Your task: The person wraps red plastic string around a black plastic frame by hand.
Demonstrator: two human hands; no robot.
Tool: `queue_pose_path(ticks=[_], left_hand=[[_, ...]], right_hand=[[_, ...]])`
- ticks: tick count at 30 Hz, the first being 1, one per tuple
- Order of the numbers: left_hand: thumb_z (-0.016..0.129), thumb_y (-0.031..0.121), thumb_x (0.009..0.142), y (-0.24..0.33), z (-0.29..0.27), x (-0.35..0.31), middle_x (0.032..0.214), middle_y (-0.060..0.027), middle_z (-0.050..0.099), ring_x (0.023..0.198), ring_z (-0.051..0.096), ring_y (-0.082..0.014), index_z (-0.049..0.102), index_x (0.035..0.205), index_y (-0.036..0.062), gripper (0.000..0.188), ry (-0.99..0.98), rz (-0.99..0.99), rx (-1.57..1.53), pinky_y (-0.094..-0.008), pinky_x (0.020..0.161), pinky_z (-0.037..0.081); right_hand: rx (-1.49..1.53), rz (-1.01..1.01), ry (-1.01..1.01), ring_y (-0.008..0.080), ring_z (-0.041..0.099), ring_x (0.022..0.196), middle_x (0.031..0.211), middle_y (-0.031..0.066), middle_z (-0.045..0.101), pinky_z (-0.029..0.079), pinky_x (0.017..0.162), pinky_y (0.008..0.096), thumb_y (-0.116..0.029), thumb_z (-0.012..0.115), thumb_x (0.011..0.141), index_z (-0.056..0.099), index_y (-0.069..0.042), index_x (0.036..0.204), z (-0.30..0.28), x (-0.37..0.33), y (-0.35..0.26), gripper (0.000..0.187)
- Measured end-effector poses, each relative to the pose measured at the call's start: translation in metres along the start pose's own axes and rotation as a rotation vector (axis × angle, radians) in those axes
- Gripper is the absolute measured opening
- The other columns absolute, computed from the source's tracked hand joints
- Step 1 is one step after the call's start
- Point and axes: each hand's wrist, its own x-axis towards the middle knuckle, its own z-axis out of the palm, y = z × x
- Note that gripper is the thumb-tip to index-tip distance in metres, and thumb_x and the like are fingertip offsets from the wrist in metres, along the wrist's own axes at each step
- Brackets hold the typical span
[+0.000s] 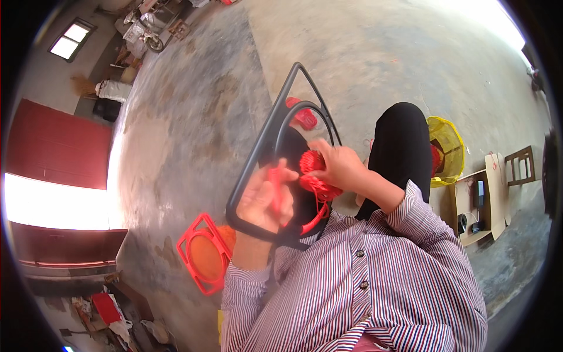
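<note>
A dark grey plastic frame (253, 154) with a curved inner ring stands tilted across my lap. My left hand (267, 196) reaches through it, blurred by motion, its fingers closed around a red strip (275, 188) whose kind I cannot make out. Just to the right, my right hand (343, 168) is closed on a bundle of red cord (312, 162), with loops hanging below the fingers. Red winding (314, 222) covers part of the ring's lower edge. Past the frame, a red mesh-like piece (304, 119) lies on the floor.
A red frame with an orange round middle (205, 255) lies left of me. On the right are a yellow basket (455, 152), an open cardboard box (497, 199) with dark devices inside, and a small wooden stool (520, 166). A motorcycle (146, 36) stands far left.
</note>
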Motion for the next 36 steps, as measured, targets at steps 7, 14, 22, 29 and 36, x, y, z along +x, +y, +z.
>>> queue_pose_path(ticks=[7,14,22,29,36], left_hand=[[0.044,0.04,0.097,-0.016,0.027,-0.014,0.098,-0.0228,0.058,0.058,0.053,-0.0223,0.051,0.123,0.0006,0.048,-0.009,-0.15,-0.272,-0.0286,0.043,0.038],[0.045,0.025,0.096,-0.016,0.038,-0.008,0.098,-0.0207,0.062,0.074,0.062,-0.0291,0.049,0.119,-0.0042,0.037,0.078,-0.29,-0.427,-0.0354,0.051,0.049],[0.069,0.007,0.08,-0.011,0.01,-0.004,0.091,-0.0109,0.064,0.067,0.056,-0.0182,0.058,0.113,0.0027,0.036,0.27,0.072,-0.201,-0.0269,0.045,0.041],[0.067,-0.001,0.079,-0.017,0.009,0.005,0.094,-0.0098,0.063,0.067,0.056,-0.0161,0.054,0.122,0.0034,0.045,0.268,0.098,-0.096,-0.0258,0.042,0.039],[0.063,0.009,0.088,-0.005,-0.028,-0.007,0.098,-0.0112,0.059,0.063,0.052,-0.0144,0.052,0.127,0.0058,0.041,0.157,0.135,-0.071,-0.0227,0.04,0.036]], right_hand=[[1.451,-0.033,-0.242,0.0128,0.059,0.081,0.084,0.0011,0.061,0.049,0.071,0.0275,-0.014,0.074,0.08,0.058,-0.001,0.105,-0.046,0.036,-0.069,0.032],[1.089,-0.636,-0.469,0.0222,0.053,0.111,0.115,0.0144,0.061,0.041,0.095,0.0334,-0.029,0.07,0.084,0.07,-0.001,0.1,-0.056,0.035,-0.073,0.032],[1.409,0.0,-0.345,0.0142,0.058,0.101,0.113,0.0089,0.061,0.047,0.089,0.0302,-0.006,0.069,0.08,0.053,-0.003,0.122,-0.042,-0.018,-0.039,0.044],[1.388,-0.119,0.013,0.0123,0.058,0.104,0.116,0.0059,0.058,0.047,0.089,0.0255,0.004,0.068,0.073,0.056,-0.002,0.112,-0.044,-0.025,-0.055,0.041],[1.911,-0.151,0.265,0.0235,0.062,0.104,0.113,0.0134,0.062,0.05,0.09,0.0346,-0.018,0.06,0.089,0.051,0.0,0.123,-0.094,-0.022,-0.023,0.04]])
